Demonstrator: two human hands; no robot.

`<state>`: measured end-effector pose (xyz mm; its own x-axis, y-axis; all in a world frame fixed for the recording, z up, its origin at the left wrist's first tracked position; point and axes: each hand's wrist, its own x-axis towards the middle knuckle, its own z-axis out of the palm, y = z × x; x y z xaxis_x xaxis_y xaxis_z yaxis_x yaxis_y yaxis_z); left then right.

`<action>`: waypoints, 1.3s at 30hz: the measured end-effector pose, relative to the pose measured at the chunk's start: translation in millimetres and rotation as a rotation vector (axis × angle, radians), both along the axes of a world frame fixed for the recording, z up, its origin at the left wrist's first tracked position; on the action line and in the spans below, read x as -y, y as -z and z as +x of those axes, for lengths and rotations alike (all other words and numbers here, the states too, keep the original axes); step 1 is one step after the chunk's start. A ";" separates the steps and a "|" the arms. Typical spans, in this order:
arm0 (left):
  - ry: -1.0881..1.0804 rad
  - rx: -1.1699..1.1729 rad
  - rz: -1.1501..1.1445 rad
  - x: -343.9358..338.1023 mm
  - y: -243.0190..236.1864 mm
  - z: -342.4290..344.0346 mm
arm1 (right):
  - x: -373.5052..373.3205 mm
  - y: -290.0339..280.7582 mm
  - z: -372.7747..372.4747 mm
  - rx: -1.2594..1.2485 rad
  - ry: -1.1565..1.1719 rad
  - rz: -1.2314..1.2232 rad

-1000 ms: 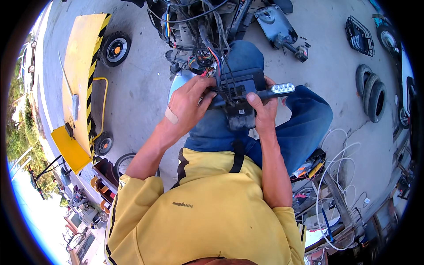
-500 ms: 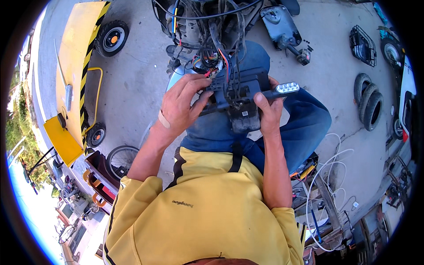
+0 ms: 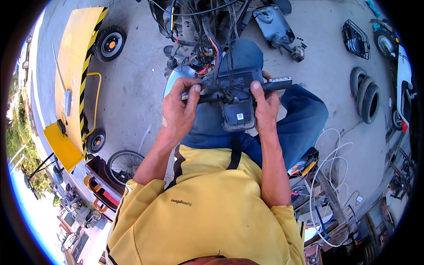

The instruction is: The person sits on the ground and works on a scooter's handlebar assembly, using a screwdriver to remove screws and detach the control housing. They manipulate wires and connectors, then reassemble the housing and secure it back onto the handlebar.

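Observation:
A black plastic tail bracket (image 3: 237,111) with a small white label lies across my knees, its lower flap towards me. My right hand (image 3: 266,106) is closed round its right side, thumb on top, at the base of a turn signal light (image 3: 280,83) with a clear lens. At the left end, my left hand (image 3: 180,104) is closed with thumb and forefinger on the bracket's left stalk; the fingertips are partly hidden. Dark cables run down onto the bracket from a bundle of coloured wires (image 3: 204,55), which hangs from a partly stripped vehicle (image 3: 194,26) in front of me.
A grey panel part (image 3: 274,26) lies on the concrete at front right. Farther right are several loose tyres (image 3: 371,102) and a black wire basket (image 3: 356,40). A yellow cart (image 3: 73,57) with striped edging stands at left. White tubing (image 3: 314,194) coils beside a cluttered bench at lower right.
The bracket has tilted, so its lower flap and label face up more and the light's lens turns edge-on. My left fingers have closed in at its left end. The view has shifted slightly.

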<state>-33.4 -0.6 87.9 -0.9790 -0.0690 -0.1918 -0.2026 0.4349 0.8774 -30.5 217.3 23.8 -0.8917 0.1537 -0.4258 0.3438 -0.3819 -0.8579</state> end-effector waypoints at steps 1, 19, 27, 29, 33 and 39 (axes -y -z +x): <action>-0.003 -0.005 -0.008 -1.6 -2.4 0.0 | 0.3 -5.9 -1.0 0.019 -0.006 0.045; -0.079 -0.125 0.189 0.2 -6.9 19.6 | -2.1 -22.9 6.4 0.155 -0.011 -0.027; 0.378 -0.186 -0.141 8.6 -25.4 8.4 | -8.6 -27.1 7.4 0.118 0.036 -0.257; 0.459 -0.173 -0.161 7.5 -33.7 6.2 | -9.6 -28.1 6.8 0.095 0.059 -0.285; 0.668 -0.295 -0.227 6.2 -29.0 5.4 | -12.2 -15.6 5.3 0.010 -0.012 -0.238; 0.697 -0.254 -0.283 4.9 -19.5 2.6 | -3.4 -13.7 1.9 -0.096 -0.019 -0.290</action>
